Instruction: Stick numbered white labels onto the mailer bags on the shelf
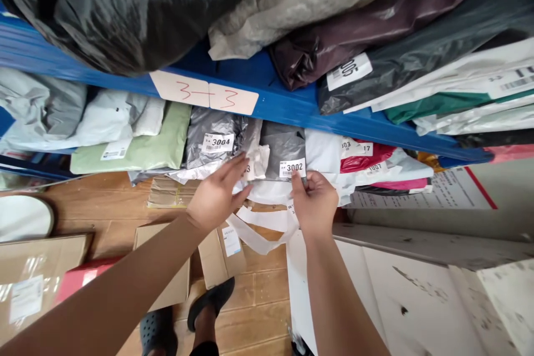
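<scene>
A: Why does the right hand [314, 203] put its thumb on the rectangular white paper label marked 3002 [292, 167]?

B: I suppose the thumb keeps it flat. The label lies on a dark grey, glossy plastic parcel [281, 144], just beyond this hand.

A: And the long, curling white paper strip [259, 244]?

B: It hangs in a loop between the hands, lower than both. It goes under the curled right fingers, so I judge that they are clamped on it, although the grip itself is hidden.

A: What is the left hand [219, 192] doing?

B: The two hands are apart. The left one is not closed: its fingers are stretched, palm turned inward, and the tips rest at a small white label ending in 3 [248, 168]. Perhaps they steady it. Both forearms reach forward, the left more slanting, the right more straight.

A: What is farther from the hands?

B: Just beyond the left hand is a dark, crinkled plastic parcel labelled 3004 [217, 142]; left of it lies a pale green plastic parcel [162, 136]. Their labels face the person, probably for easy reading. Above and beyond, the blue metal shelf edge [287, 101] carries white cards handwritten "3-3" [204, 92], I think to mark the place.
</scene>
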Available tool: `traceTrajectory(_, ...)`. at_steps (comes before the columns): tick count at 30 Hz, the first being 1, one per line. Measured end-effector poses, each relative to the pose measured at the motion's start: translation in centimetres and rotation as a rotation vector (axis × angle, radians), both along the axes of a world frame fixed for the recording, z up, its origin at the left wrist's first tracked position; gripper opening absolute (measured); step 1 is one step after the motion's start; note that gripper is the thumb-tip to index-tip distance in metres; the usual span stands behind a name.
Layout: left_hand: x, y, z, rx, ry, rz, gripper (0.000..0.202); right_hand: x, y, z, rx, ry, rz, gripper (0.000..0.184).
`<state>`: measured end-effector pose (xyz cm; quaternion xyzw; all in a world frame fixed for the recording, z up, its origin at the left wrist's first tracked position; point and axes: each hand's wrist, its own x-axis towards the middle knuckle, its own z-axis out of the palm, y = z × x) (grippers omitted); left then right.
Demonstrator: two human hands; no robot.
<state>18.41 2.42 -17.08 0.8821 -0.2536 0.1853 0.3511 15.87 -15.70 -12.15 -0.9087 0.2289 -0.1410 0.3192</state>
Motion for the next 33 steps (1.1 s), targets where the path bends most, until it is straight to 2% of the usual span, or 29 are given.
traceTrajectory(3, -0.8, -0.6, -0.8, 0.094, -0.097, 0.028, 0.036, -0.4, 0.3, 0.0, 0.004, -0.024, 0.002, 0.028)
traceTrajectory(8, -1.3, -0.6, -1.1, 0.114, -0.144, 0.023, 0.04, -0.6, 0.7, 0.1, -0.01, -0.061, -0.013, 0.026)
traceTrajectory(12, -0.1, -0.1, -1.1, 0.195, -0.036, 0.189, 0.037, -0.3, 0.5, 0.0, -0.04, -0.026, 0.026, 0.036)
traceTrajectory(14, 0.6, 0.2, -1.0, 0.127, 0.0, 0.298, 0.029, -0.3, 0.4, -0.3, -0.06, -0.083, 0.053, 0.041)
traceTrajectory(16, 1.1, 0.6, -0.6, -0.015, 0.021, 0.395, 0.026, -0.4, 0.2, -0.7, -0.086, -0.169, 0.075, 0.042)
traceTrajectory(20, 1.7, 1.4, 1.0, -0.21, 0.083, 0.531, 0.019, -0.5, -0.1, -1.3, -0.097, -0.268, 0.07, 0.041)
traceTrajectory(23, 1.8, 1.7, 1.7, -0.265, 0.126, 0.537, 0.016, -0.5, -0.3, -1.5, -0.064, -0.268, 0.055, 0.039)
traceTrajectory(28, 1.9, 1.5, 1.4, -0.383, 0.141, 0.545, 0.015, -0.4, -0.3, -1.3, -0.046, -0.282, 0.049, 0.04)
traceTrajectory(30, 2.0, 1.4, 1.3, -0.41, 0.149, 0.554, 0.016, -0.5, -0.1, -1.3, -0.084, -0.3, 0.066, 0.04)
traceTrajectory(33, 1.9, 1.3, 1.3, -0.451, 0.151, 0.593, 0.016, -1.1, 0.1, -1.3, -0.227, -0.342, 0.135, 0.041)
